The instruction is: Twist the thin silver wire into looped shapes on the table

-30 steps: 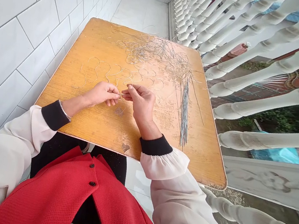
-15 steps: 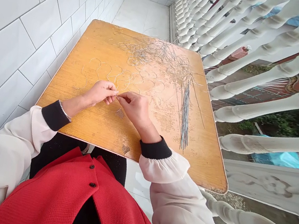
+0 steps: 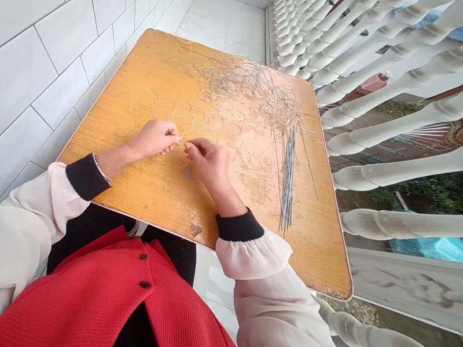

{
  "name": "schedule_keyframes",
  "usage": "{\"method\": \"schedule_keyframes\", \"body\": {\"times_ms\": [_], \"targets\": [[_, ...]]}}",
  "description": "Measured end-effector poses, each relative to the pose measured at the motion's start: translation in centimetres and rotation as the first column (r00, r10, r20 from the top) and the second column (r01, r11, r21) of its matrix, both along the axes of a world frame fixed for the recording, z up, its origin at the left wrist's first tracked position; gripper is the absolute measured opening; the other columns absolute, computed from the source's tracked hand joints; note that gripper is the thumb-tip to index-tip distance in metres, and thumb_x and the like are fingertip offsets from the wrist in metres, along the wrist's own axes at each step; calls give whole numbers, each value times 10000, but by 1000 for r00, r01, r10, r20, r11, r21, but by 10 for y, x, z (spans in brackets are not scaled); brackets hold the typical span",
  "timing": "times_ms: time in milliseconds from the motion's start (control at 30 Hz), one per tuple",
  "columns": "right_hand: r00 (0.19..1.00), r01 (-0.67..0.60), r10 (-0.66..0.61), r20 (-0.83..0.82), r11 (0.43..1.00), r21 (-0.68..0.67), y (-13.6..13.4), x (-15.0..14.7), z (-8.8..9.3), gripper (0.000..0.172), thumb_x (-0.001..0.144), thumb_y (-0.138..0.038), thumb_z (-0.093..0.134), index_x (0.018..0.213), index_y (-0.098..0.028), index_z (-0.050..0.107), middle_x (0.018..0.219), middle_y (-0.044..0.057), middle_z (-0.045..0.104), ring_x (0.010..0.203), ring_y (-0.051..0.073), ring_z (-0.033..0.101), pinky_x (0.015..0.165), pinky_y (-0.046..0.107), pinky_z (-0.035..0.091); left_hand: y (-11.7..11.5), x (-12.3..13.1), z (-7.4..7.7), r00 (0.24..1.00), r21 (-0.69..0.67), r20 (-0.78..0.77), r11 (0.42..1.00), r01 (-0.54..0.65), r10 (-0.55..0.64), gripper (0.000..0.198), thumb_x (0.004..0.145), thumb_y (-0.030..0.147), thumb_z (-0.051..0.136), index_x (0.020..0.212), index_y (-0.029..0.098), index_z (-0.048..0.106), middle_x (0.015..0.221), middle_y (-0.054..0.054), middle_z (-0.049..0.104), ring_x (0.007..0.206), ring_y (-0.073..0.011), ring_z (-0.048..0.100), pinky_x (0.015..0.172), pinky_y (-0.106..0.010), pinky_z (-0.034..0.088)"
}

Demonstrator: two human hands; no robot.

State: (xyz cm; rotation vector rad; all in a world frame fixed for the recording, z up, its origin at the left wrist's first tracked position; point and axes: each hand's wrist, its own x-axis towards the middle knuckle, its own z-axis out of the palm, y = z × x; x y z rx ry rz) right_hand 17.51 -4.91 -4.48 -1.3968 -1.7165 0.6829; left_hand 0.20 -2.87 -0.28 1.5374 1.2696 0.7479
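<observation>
Over the near part of the wooden table [image 3: 153, 196], my left hand [image 3: 156, 139] pinches a thin wire [image 3: 188, 163] at its fingertips. My right hand [image 3: 209, 161] is closed on the same thin strand, thumb against forefinger, a small gap from the left fingertips. A short end of it dangles below the right fingers. Just beyond both hands lies a loose chain of curled, pale wires [image 3: 188, 113]. Right of my right hand is a bundle of straight grey wires [image 3: 288, 182], with a few single ones beside it.
A tangled heap of wires [image 3: 250, 80] covers the table's far side. White wall tiles [image 3: 64, 47] run along the left. A balustrade of white posts [image 3: 386, 224] borders the right side.
My hands have drawn slightly apart, leaving a small gap between the fingertips. The wire's end now hangs below my right fingers. Wires on the table stay where they were.
</observation>
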Motion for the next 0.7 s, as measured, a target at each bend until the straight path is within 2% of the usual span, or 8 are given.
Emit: {"method": "schedule_keyframes", "body": {"times_ms": [67, 167, 267, 400, 467, 567, 700], "targets": [[992, -3, -7, -124, 997, -77, 4, 6, 1, 349, 901, -503, 597, 823, -176, 691, 703, 39, 687, 601, 146, 600, 606, 293, 491, 1, -1, 1, 1000, 18, -24, 1000, -15, 16, 290, 885, 32, 596, 620, 134, 541, 504, 50, 549, 438, -35, 501, 472, -160, 413], [974, -3, -17, -225, 996, -87, 7, 12, 1, 371, 883, -528, 616, 950, -174, 705, 772, 39, 709, 621, 129, 615, 621, 283, 518, 2, -2, 0, 999, 23, -46, 1000, -20, 21, 284, 875, 33, 599, 617, 136, 542, 505, 46, 553, 437, -39, 506, 472, -166, 417], [974, -53, 40, -221, 997, -52, 6, 12, 2, 383, 850, -471, 674, 1109, -189, 696, 761, 14, 695, 612, 123, 592, 610, 280, 515, 3, -2, -3, 999, 30, -52, 999, -11, 12, 268, 863, 42, 615, 620, 138, 555, 506, 37, 565, 434, -47, 510, 472, -179, 416], [985, -136, 137, -108, 991, 9, 1, 8, 5, 552, 815, -366, 721, 1346, -258, 612, 821, -1, 706, 595, 120, 549, 590, 277, 501, 3, -1, -2, 1000, 18, -29, 1000, -1, 2, 279, 855, 32, 613, 606, 141, 554, 487, 35, 563, 421, -47, 503, 470, -185, 404], [986, -165, 166, -21, 985, 45, 0, 7, 7, 534, 821, -301, 695, 1348, -252, 621, 809, -9, 698, 578, 110, 527, 602, 272, 492, 1, -1, 0, 1000, 0, 7, 1000, 8, -8, 298, 858, 19, 604, 592, 139, 549, 481, 37, 553, 417, -44, 499, 463, -184, 397], [978, -196, 189, 83, 977, 80, 0, 8, 9, 428, 827, -216, 636, 1252, -199, 683, 723, -26, 660, 576, 105, 518, 634, 271, 475, -1, 1, 4, 997, -42, 74, 999, 24, -21, 333, 867, 3, 594, 566, 134, 536, 481, 40, 540, 413, -36, 490, 447, -177, 389], [979, -191, 184, 92, 979, 74, 1, 8, 7, 352, 831, -184, 591, 1165, -154, 699, 682, -32, 634, 581, 106, 526, 641, 271, 453, -2, 2, 4, 990, -57, 134, 997, 59, -51, 321, 882, 2, 591, 589, 126, 551, 500, 38, 554, 428, -34, 502, 447, -167, 394]]}}
